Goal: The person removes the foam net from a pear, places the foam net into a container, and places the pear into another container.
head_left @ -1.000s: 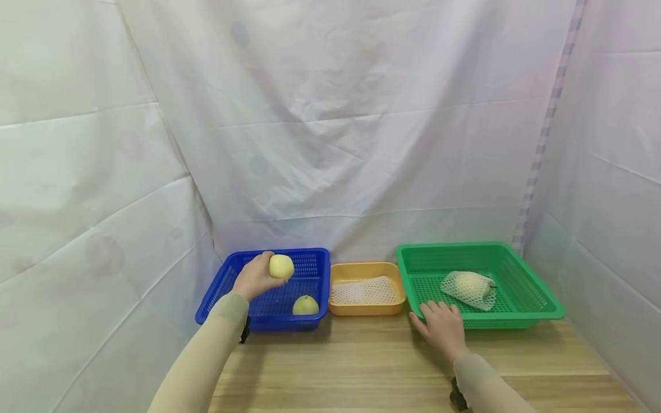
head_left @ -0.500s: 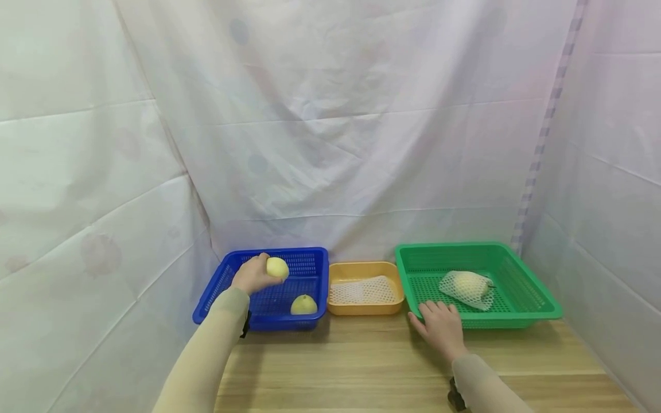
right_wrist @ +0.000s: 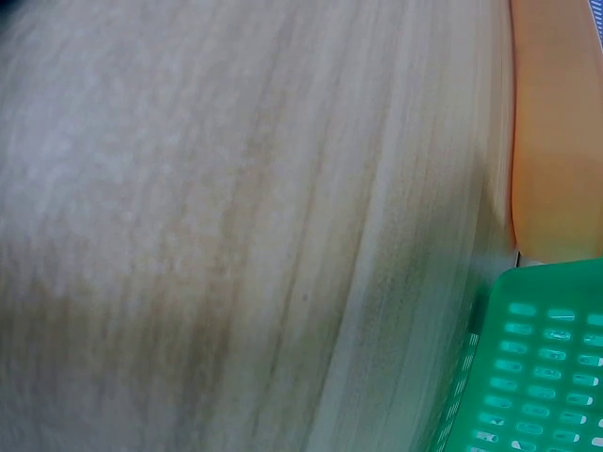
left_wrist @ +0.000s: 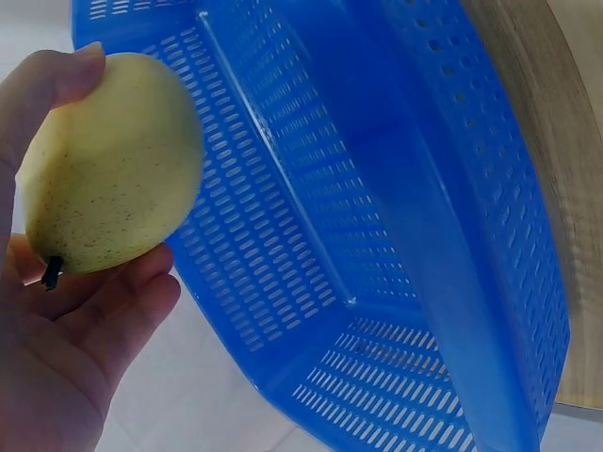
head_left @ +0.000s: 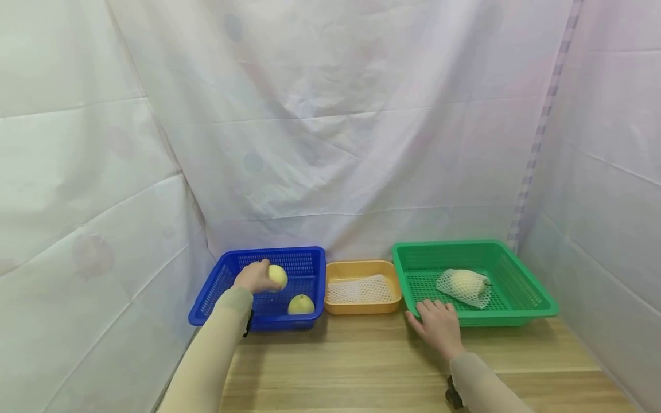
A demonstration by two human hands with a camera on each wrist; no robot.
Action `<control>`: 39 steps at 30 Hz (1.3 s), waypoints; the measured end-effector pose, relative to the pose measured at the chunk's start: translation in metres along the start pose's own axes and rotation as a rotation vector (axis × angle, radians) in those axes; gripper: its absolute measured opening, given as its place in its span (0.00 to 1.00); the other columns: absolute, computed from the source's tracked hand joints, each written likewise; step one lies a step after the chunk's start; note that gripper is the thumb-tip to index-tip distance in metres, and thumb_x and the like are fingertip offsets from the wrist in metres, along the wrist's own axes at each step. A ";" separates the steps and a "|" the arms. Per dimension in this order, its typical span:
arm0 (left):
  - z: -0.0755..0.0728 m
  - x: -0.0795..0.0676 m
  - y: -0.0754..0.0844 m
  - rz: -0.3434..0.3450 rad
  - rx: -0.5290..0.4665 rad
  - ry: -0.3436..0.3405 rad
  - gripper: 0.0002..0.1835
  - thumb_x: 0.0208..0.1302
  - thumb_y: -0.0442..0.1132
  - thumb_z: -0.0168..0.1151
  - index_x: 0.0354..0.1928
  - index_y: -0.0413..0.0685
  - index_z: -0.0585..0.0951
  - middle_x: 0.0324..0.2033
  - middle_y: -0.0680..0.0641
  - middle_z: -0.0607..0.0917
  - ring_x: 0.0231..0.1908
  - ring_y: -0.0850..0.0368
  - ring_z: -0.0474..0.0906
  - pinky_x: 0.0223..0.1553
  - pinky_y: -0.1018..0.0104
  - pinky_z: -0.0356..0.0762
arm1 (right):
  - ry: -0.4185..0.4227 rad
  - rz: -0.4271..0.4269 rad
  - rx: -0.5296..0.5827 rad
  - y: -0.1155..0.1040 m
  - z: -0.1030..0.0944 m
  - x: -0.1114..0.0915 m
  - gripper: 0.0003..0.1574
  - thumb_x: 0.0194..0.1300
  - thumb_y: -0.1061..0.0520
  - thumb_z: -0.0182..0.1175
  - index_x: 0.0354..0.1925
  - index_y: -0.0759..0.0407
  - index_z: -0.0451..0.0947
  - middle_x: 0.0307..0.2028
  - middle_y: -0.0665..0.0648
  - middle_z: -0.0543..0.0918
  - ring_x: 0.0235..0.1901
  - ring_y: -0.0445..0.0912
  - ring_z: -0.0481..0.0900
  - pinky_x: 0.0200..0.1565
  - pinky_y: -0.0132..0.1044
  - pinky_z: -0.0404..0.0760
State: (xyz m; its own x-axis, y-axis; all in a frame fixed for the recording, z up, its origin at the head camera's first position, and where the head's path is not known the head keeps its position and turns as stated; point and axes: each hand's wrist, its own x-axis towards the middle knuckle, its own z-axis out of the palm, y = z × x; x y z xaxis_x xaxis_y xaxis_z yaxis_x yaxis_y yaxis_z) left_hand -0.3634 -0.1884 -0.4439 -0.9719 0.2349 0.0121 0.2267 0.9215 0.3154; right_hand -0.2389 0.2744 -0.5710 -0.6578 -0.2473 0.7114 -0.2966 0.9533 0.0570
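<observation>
In my left hand (head_left: 252, 277) is a yellow pear (left_wrist: 118, 160), gripped between thumb and fingers with its dark stem facing out. The hand is over the blue basket (head_left: 317, 275), whose slotted walls fill much of the left wrist view. A second pear (head_left: 301, 304) lies in that basket's front right corner. My right hand (head_left: 440, 327) rests with relaxed fingers on the front left rim of the green basket (head_left: 516, 315). Inside it lies a pear in a white foam net (head_left: 467, 285). The right wrist view does not show the right hand.
Between the two baskets stands a shallow orange tray (head_left: 364, 309) with flat white foam netting (head_left: 361, 290) in it. All three sit on a wooden table (head_left: 330, 367). White cloth (head_left: 320, 143) hangs behind and at both sides.
My left hand has lowered with the pear further into the blue basket. The right hand keeps its place at the green basket's rim. The head view has shifted slightly.
</observation>
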 end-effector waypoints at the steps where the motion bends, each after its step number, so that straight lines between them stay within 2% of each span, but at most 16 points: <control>1: 0.001 0.001 -0.001 -0.007 0.005 -0.010 0.44 0.43 0.52 0.75 0.60 0.35 0.71 0.36 0.43 0.80 0.32 0.49 0.76 0.33 0.51 0.76 | -0.002 0.001 -0.001 0.000 0.000 0.000 0.24 0.63 0.37 0.54 0.32 0.56 0.79 0.28 0.55 0.80 0.26 0.53 0.73 0.30 0.47 0.66; 9: 0.008 0.007 -0.004 -0.042 0.024 -0.074 0.37 0.41 0.53 0.77 0.51 0.39 0.75 0.31 0.46 0.79 0.30 0.50 0.74 0.32 0.53 0.76 | -0.001 0.003 0.004 -0.001 -0.001 0.001 0.24 0.63 0.38 0.55 0.32 0.56 0.79 0.29 0.55 0.80 0.26 0.53 0.73 0.30 0.47 0.67; 16: 0.013 0.006 -0.001 -0.057 0.049 -0.124 0.45 0.42 0.51 0.77 0.61 0.36 0.72 0.35 0.45 0.79 0.33 0.49 0.75 0.35 0.51 0.77 | -0.001 0.003 0.002 -0.001 0.000 0.001 0.26 0.65 0.36 0.51 0.32 0.56 0.79 0.28 0.55 0.80 0.26 0.53 0.73 0.30 0.47 0.66; 19: 0.013 0.004 0.002 -0.064 0.048 -0.128 0.44 0.41 0.50 0.77 0.60 0.35 0.72 0.34 0.44 0.80 0.33 0.48 0.75 0.35 0.50 0.77 | 0.000 0.003 0.007 -0.001 0.000 0.001 0.28 0.67 0.36 0.49 0.32 0.56 0.79 0.28 0.55 0.80 0.26 0.53 0.73 0.30 0.48 0.66; 24: 0.016 0.005 0.004 -0.061 0.064 -0.148 0.35 0.40 0.49 0.78 0.50 0.39 0.76 0.32 0.46 0.79 0.32 0.49 0.75 0.34 0.52 0.77 | 0.003 0.008 0.011 -0.001 0.000 0.001 0.28 0.67 0.36 0.49 0.32 0.57 0.80 0.28 0.55 0.79 0.26 0.54 0.73 0.31 0.49 0.67; 27: 0.016 0.005 0.005 -0.072 0.059 -0.175 0.31 0.40 0.48 0.78 0.44 0.41 0.77 0.31 0.46 0.79 0.31 0.50 0.75 0.34 0.53 0.76 | -0.006 0.015 0.004 -0.002 0.000 0.001 0.24 0.64 0.37 0.54 0.32 0.56 0.80 0.28 0.55 0.80 0.27 0.54 0.73 0.31 0.48 0.67; 32: 0.018 0.004 0.005 -0.107 0.063 -0.217 0.26 0.41 0.47 0.79 0.41 0.44 0.78 0.30 0.47 0.78 0.31 0.50 0.74 0.35 0.54 0.76 | -0.022 0.021 -0.005 -0.002 0.000 0.001 0.21 0.59 0.40 0.61 0.33 0.56 0.81 0.29 0.55 0.80 0.27 0.53 0.74 0.31 0.47 0.67; 39: 0.022 0.005 0.005 -0.131 0.055 -0.257 0.23 0.40 0.45 0.79 0.36 0.45 0.79 0.29 0.49 0.78 0.30 0.52 0.73 0.33 0.57 0.75 | -0.019 0.020 -0.008 -0.002 -0.001 0.001 0.21 0.59 0.40 0.62 0.33 0.57 0.81 0.29 0.55 0.80 0.27 0.53 0.74 0.31 0.47 0.67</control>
State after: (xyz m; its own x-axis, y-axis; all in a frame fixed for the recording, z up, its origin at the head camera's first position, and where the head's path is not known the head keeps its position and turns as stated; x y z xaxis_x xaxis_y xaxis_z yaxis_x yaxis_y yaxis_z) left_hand -0.3660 -0.1756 -0.4635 -0.9470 0.1771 -0.2681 0.1105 0.9629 0.2461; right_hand -0.2386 0.2722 -0.5696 -0.6767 -0.2318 0.6988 -0.2784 0.9592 0.0486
